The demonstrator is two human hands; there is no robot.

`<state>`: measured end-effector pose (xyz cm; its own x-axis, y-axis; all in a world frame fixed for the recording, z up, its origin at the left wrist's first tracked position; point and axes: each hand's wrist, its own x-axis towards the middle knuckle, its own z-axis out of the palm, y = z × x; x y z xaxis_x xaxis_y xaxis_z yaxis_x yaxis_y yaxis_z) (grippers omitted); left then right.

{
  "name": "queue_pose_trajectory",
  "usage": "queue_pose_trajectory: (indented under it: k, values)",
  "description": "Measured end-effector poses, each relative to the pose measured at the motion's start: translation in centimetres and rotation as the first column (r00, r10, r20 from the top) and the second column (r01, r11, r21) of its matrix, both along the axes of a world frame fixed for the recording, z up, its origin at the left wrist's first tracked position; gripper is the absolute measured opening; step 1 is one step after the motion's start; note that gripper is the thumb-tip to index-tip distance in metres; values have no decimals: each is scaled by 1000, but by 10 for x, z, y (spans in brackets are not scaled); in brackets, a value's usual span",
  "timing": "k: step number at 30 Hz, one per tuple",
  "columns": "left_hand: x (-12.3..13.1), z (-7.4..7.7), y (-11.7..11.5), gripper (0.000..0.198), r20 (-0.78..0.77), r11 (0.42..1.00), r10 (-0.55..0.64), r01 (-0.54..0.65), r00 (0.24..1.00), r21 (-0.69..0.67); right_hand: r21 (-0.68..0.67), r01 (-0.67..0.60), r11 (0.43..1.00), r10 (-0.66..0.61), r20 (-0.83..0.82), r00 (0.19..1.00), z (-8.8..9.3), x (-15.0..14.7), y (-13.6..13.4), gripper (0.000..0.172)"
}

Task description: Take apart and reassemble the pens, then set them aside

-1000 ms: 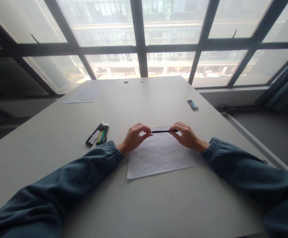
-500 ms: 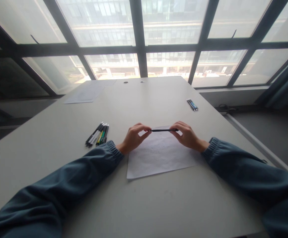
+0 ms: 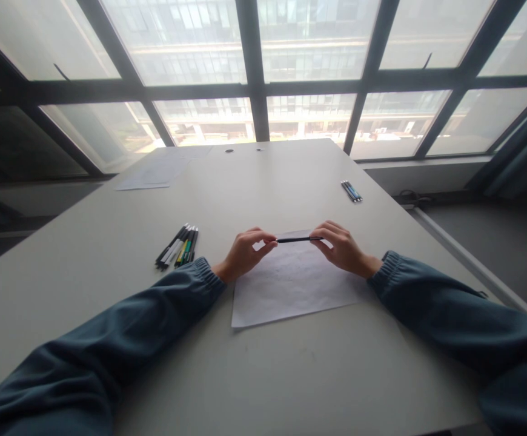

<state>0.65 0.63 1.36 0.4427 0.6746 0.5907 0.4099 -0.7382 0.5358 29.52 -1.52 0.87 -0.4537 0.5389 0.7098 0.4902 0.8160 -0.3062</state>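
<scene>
A slim black pen (image 3: 293,240) is held level between my two hands, over the far part of a white sheet of paper (image 3: 291,290). My left hand (image 3: 248,249) pinches its left end between thumb and fingers. At the right end, the fingertips of my right hand (image 3: 340,245) are closed on it in the same way. The paper lies flat on the table, with faint marks I cannot read. Left of my left hand lies a bunch of several pens (image 3: 178,246), mostly black, with white, yellow and green among them.
The white table (image 3: 263,369) stretches up to large windows (image 3: 313,115). A small group of pens or pencils (image 3: 351,191) lies near its right edge. More paper sheets (image 3: 148,172) rest at the far left. Two small round fittings sit by the far edge.
Both hands keep their hold on the pen in almost the same place. Only a slight shift of the view and fingers shows.
</scene>
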Motion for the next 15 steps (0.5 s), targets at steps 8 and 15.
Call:
queue_pose_trajectory:
  k: [8, 15]
  values:
    - [-1, 1, -1, 16, -20, 1000, -15, 15, 1000, -6, 19, 2, 1000, -3, 31, 1000, -2, 0, 0, 8]
    - [1, 4, -2, 14, -21, 999, -20, 21, 1000, 34, -21, 4, 1000, -3, 63, 998, -7, 2, 2, 10]
